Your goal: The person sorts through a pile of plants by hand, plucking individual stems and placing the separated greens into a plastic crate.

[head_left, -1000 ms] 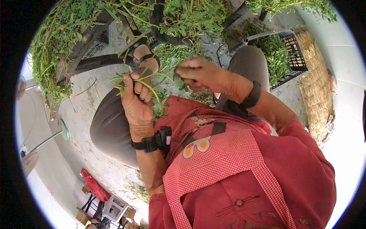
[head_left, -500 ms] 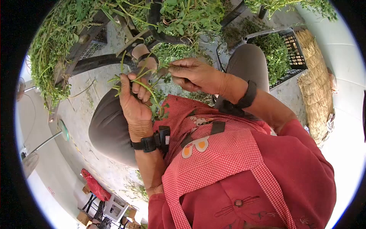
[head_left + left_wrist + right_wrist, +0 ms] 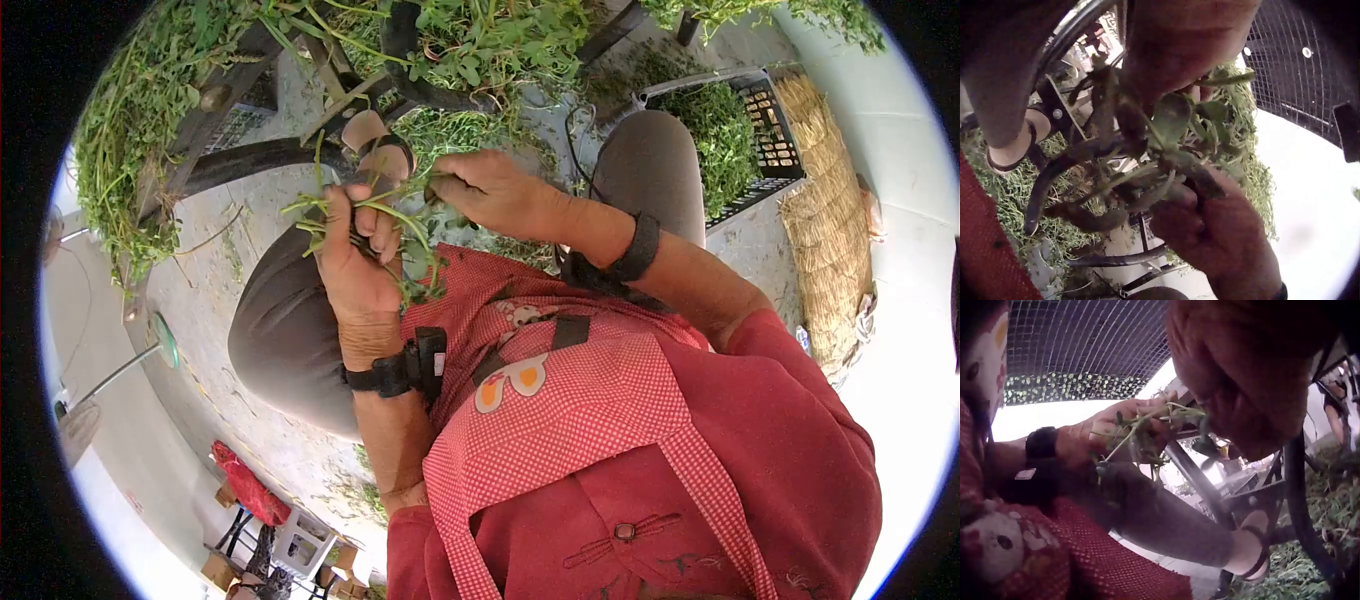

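Note:
Seated, the person holds a small bunch of green leafy stems (image 3: 413, 226) in the left hand (image 3: 360, 255), thumb pressed over the stems and fingers curled beneath. Cut-looking stem ends stick out to the left of the thumb; leaves (image 3: 425, 285) hang on the right above the apron. The right hand (image 3: 500, 195) pinches a sprig at the bunch's right side, between thumb and curled fingers. In the left wrist view the leaves (image 3: 1172, 119) lie between both hands. From the right wrist, a leaf (image 3: 1207, 447) shows just below the right fingers, which hide the pinch itself.
Heaped greens (image 3: 490, 60) lie on a dark frame ahead, with another pile (image 3: 130, 170) at left. A black plastic crate (image 3: 782, 140) of greens stands at right, beside a rolled straw mat (image 3: 830, 230). A sandalled foot (image 3: 385, 155) is beyond the left hand.
The right hand has moved left and slightly up toward the bunch, its fingertips now close to the stems. The left hand keeps its hold nearly in place.

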The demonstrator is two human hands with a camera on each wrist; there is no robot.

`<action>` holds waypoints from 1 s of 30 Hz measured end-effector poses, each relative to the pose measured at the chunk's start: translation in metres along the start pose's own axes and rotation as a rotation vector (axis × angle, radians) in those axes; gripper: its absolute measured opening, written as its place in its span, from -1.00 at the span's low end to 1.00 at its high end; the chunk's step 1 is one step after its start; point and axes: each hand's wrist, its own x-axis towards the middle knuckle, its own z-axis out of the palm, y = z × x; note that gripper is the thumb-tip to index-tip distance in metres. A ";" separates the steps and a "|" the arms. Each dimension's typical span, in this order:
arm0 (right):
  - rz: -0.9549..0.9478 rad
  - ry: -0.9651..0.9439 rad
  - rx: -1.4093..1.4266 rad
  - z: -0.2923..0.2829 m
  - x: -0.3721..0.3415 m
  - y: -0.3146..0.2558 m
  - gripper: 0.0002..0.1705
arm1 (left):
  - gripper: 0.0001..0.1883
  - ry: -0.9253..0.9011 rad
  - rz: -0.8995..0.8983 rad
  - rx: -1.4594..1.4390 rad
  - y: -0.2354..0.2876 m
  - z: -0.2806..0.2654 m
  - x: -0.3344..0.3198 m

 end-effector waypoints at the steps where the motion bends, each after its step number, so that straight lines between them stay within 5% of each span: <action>1: -0.006 0.067 -0.181 -0.004 0.002 -0.003 -0.76 | -0.72 -0.018 0.046 0.065 -0.003 0.001 0.000; 5: 0.134 0.089 -0.302 -0.022 0.011 -0.009 -0.81 | -0.70 -0.053 0.141 0.243 -0.013 0.019 -0.006; 8: 0.156 0.380 -0.563 -0.049 0.010 0.003 -0.83 | -0.70 0.076 0.211 0.167 -0.001 0.022 -0.013; 9: 0.157 0.434 -0.569 -0.074 0.004 0.008 -0.84 | -0.70 -0.060 0.258 0.135 0.003 0.017 -0.014; 10: 0.175 0.072 -1.438 -0.109 0.000 0.037 -0.82 | -0.70 -0.065 0.262 0.128 0.005 0.016 -0.011; 11: 0.235 0.079 -1.379 -0.149 -0.016 0.035 -0.75 | -0.70 -0.072 0.196 0.027 0.007 0.013 -0.011; 12: 0.261 0.018 -1.750 -0.173 -0.027 -0.001 -0.65 | -0.70 -0.081 0.125 -0.069 0.009 0.011 -0.012; 13: 0.299 0.356 -1.211 -0.210 -0.043 0.006 -0.63 | -0.70 -0.155 0.094 -0.123 0.009 0.009 -0.010; 14: 0.222 0.492 -0.934 -0.255 -0.063 0.026 -0.64 | -0.70 -0.169 0.102 -0.132 0.009 0.011 -0.007; 15: 0.622 0.824 -0.461 -0.260 -0.069 -0.015 -0.70 | -0.70 -0.193 0.069 -0.184 0.009 0.012 -0.007; 16: 0.517 0.876 -0.329 -0.290 -0.091 0.004 -0.56 | -0.70 -0.213 0.034 -0.232 0.009 0.012 -0.009; 18: 0.253 0.931 -1.610 -0.322 -0.112 0.023 -0.47 | -0.70 -0.213 0.029 -0.248 0.010 0.016 -0.014; 19: 0.248 0.937 -1.607 -0.324 -0.118 0.022 -0.47 | -0.71 -0.207 0.017 -0.260 0.012 0.017 -0.017; 21: 0.334 0.912 -1.561 -0.324 -0.122 0.006 -0.40 | -0.71 -0.247 0.016 -0.277 0.013 0.014 -0.018; 23: 0.434 0.634 -0.874 -0.277 -0.094 -0.041 -0.42 | -0.72 -0.286 0.000 -0.283 0.013 0.014 -0.024; 25: 0.145 0.371 -0.080 -0.207 -0.075 -0.067 -0.52 | -0.73 -0.355 -0.056 -0.337 0.014 0.020 -0.029; 27: 0.092 0.079 0.414 -0.134 -0.059 -0.084 -0.68 | -0.73 -0.356 -0.056 -0.325 0.014 0.027 -0.039; 28: 0.090 -0.062 0.071 -0.110 -0.053 -0.099 -0.68 | -0.74 -0.352 -0.060 -0.319 0.013 0.032 -0.043; 30: -0.024 -0.145 -0.131 -0.072 -0.045 -0.110 -0.74 | -0.74 -0.378 -0.028 -0.292 0.012 0.038 -0.051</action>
